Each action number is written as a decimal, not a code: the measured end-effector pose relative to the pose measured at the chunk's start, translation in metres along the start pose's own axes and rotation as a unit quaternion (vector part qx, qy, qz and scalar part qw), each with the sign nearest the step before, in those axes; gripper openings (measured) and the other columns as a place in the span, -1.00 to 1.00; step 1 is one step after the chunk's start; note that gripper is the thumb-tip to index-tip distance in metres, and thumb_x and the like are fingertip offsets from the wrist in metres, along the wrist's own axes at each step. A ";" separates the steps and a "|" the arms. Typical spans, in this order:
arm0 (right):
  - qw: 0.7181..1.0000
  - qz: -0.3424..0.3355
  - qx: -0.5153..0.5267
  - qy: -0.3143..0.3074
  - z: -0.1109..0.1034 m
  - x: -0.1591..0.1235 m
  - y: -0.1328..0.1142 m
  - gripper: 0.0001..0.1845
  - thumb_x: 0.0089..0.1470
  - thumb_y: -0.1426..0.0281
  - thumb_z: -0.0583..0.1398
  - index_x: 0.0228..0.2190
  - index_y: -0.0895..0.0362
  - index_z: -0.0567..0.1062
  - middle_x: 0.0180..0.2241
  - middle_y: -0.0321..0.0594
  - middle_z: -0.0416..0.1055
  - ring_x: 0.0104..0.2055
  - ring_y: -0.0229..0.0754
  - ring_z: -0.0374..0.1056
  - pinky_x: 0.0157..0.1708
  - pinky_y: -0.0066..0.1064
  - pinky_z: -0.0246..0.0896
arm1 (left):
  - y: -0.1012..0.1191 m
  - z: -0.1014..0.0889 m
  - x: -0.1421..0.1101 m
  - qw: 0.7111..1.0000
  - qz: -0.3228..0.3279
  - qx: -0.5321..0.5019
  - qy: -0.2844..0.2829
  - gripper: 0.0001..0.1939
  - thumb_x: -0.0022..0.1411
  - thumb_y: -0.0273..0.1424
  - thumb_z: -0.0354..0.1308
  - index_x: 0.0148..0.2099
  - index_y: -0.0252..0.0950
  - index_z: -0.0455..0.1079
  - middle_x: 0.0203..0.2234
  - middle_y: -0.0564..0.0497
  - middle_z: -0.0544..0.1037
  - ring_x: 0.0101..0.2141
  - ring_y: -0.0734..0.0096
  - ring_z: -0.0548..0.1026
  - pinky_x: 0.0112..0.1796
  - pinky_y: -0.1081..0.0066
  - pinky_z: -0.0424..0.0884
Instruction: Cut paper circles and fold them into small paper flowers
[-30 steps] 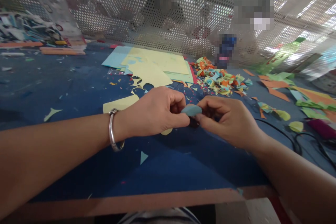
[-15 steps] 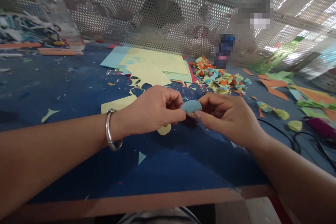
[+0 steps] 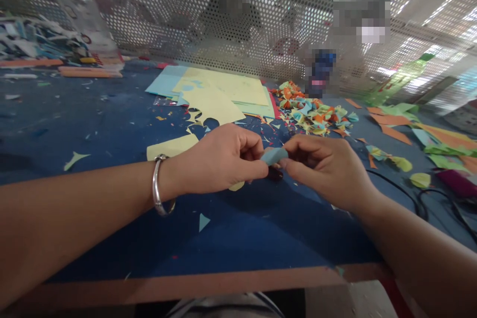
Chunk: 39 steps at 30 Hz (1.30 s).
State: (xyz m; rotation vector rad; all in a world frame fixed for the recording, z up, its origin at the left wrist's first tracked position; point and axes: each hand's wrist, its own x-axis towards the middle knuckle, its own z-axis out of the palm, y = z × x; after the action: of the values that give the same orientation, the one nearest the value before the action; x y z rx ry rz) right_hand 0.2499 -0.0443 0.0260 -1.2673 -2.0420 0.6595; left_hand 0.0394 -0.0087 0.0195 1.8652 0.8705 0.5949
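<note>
A small piece of blue paper (image 3: pixel 275 156) is pinched between both hands above the blue table. My left hand (image 3: pixel 233 156), with a silver bangle at the wrist, grips its left end between thumb and fingers. My right hand (image 3: pixel 324 161) pinches the right end the same way. Just beneath the paper lies a dark red object (image 3: pixel 275 174), mostly hidden, so I cannot tell what it is. A yellow paper piece (image 3: pixel 236 186) shows partly under my left hand. Beyond the hands lies a yellow sheet (image 3: pixel 212 104) with rounded bites cut out of its edge.
Folded paper pieces (image 3: pixel 320 114) in several colours are heaped behind my right hand. Orange and green scraps (image 3: pixel 395 124) and a black cable (image 3: pixel 402 191) lie to the right. A clear bottle (image 3: pixel 87 20) stands back left. A perforated metal screen (image 3: pixel 171 20) closes the far side, people behind it.
The blue paper's rounded upper edge has tipped down, and it now looks narrower and more slanted. Both hands keep their pinch. The whole view has shifted slightly.
</note>
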 end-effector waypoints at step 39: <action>0.949 -0.241 -0.198 0.051 0.002 -0.004 0.010 -0.78 0.19 0.53 0.22 -0.15 0.03 0.53 -0.21 -0.14 0.56 -0.22 -0.14 0.49 -0.22 -0.32 0.42 | -0.001 0.001 0.012 0.893 -0.187 -0.406 0.045 -0.78 0.28 -0.61 0.20 -0.45 -0.42 0.42 -0.60 0.04 0.51 -0.60 0.68 0.44 -0.50 0.67 0.36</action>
State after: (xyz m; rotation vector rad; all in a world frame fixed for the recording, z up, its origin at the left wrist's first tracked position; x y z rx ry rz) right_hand 0.2559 -0.0436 0.0164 -0.9162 -2.3449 -0.0456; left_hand 0.0478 0.0005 0.0180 0.8911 0.8335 0.6672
